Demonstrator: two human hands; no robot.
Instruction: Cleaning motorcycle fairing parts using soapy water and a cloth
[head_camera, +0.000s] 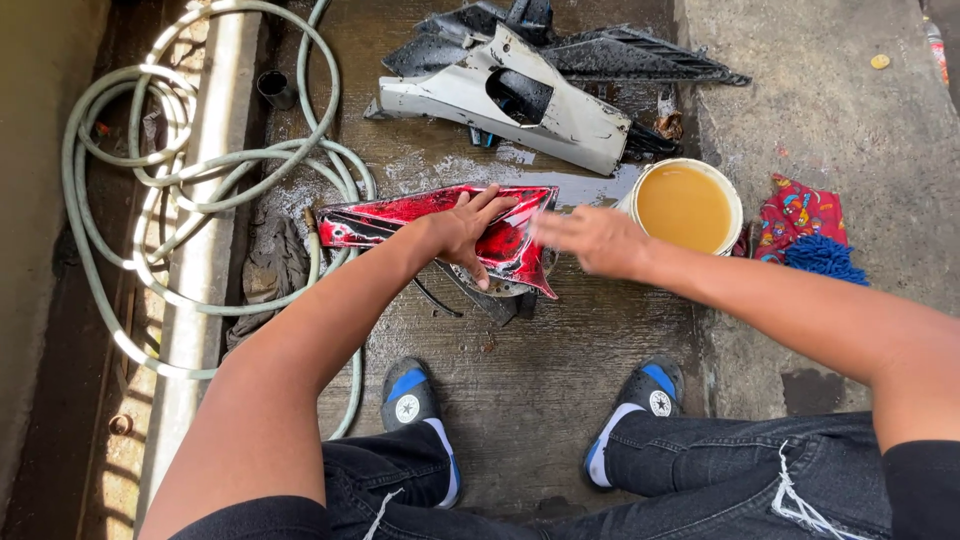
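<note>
red fairing panel (440, 215): glossy, wet, long and pointed, lying on the wet concrete floor (540, 380) at the middle of the view, its narrow end toward 9 o'clock, its broad end resting over a dark part beneath.
left hand (468, 232): fingers spread flat, palm pressed on the panel's broad end.
right hand (592, 240): open, blurred, at the panel's 3 o'clock edge; contact with the panel cannot be told.
white bucket (688, 206): just beside the right hand at 2 o'clock, filled with murky brown water.
white and black body panels (520, 90): heaped at 12 o'clock, near the red one but apart from it.
red patterned cloth (800, 215) and blue mop-like mitt (825, 256): at 3 o'clock past the bucket, on the raised concrete.
pale green hose (190, 170): coiled at 9 to 10 o'clock over a kerb.
black and blue shoes (415, 400): at 6 o'clock, with dark jeans above them.
</note>
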